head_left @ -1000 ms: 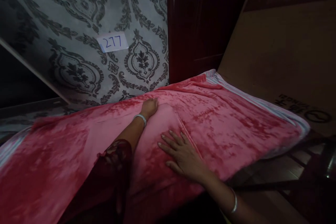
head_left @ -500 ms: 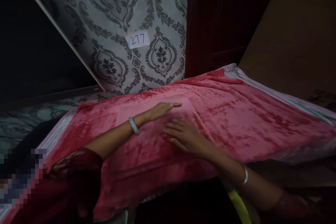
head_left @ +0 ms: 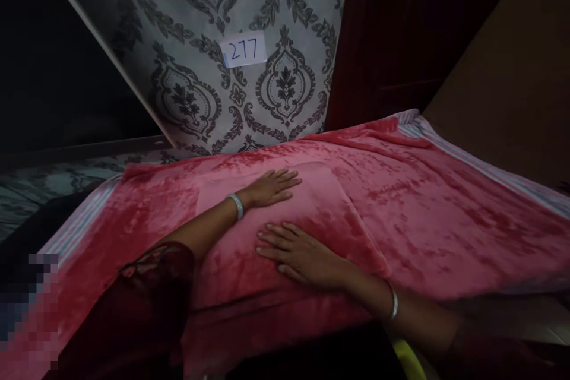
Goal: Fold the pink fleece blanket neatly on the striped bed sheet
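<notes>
Both palms lie flat on a folded piece of pink-red plush fabric [head_left: 240, 261], which rests on a larger spread of similar plush cloth [head_left: 427, 214]. My left hand [head_left: 272, 187], fingers spread, touches the folded piece near its far edge. Nearer to me, my right hand [head_left: 298, 252] rests on the same piece with its fingers stretched to the left. Neither hand grips anything. A pale bangle circles each wrist. What lies under the folded piece is hidden.
Patterned grey wallpaper [head_left: 178, 71] with a paper marked 277 [head_left: 243, 49] stands behind. A dark red wooden panel [head_left: 392, 41] is at the back right, beside a brown surface [head_left: 507, 83]. Striped cloth [head_left: 499, 163] borders the right side. Something yellow [head_left: 408, 359] shows at the bottom.
My left hand has turned from edge-on to flat and spread. My right hand has slid nearer to me and left, its fingers settling on the fabric. The view has shifted slightly.
</notes>
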The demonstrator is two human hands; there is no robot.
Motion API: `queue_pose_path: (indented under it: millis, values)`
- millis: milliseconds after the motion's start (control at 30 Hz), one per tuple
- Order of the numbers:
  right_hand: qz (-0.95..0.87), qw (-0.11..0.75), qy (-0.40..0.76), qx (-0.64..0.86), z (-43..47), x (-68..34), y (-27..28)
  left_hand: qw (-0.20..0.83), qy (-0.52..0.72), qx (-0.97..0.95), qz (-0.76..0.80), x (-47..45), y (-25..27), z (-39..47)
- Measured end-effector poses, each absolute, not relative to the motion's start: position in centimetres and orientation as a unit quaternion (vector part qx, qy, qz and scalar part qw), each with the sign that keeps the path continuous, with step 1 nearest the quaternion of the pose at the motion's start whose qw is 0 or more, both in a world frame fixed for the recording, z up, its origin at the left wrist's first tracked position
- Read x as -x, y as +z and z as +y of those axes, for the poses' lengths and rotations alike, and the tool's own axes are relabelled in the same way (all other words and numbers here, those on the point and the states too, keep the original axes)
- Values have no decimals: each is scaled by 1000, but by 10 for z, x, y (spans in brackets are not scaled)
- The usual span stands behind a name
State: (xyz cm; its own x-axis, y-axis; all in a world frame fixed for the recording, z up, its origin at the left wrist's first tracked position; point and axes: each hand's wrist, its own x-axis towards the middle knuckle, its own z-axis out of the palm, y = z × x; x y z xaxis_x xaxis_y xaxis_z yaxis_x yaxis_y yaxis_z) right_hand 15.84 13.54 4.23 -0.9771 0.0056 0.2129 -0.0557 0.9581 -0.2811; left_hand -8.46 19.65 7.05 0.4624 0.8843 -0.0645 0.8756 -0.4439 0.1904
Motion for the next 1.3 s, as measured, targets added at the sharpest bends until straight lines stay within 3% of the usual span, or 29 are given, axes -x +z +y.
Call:
queue_pose_path:
  millis: [167, 533, 767, 900, 1033, 1300]
  values:
    - [-983, 90, 158, -6, 138, -159, 42, 119, 67, -812, 568, 116, 59, 224]
    - [-980, 100, 172, -2, 139, -158, 40, -20, 120, -764, 634, 122, 76, 196]
    - [-982, 104, 160, -11, 131, -154, 58, 111, 182, -791, 574, 96, 101, 102]
    - [-977, 125, 151, -89, 115, -121, 82, 162, 169, -825, 514, 69, 118, 52]
    - [-975, 89, 138, -147, 98, -82, 73, 168, 145, -845, 486, 68, 113, 38]
    - [-971, 74, 144, -176, 90, -75, 48, 61, 41, -810, 582, 142, 73, 70]
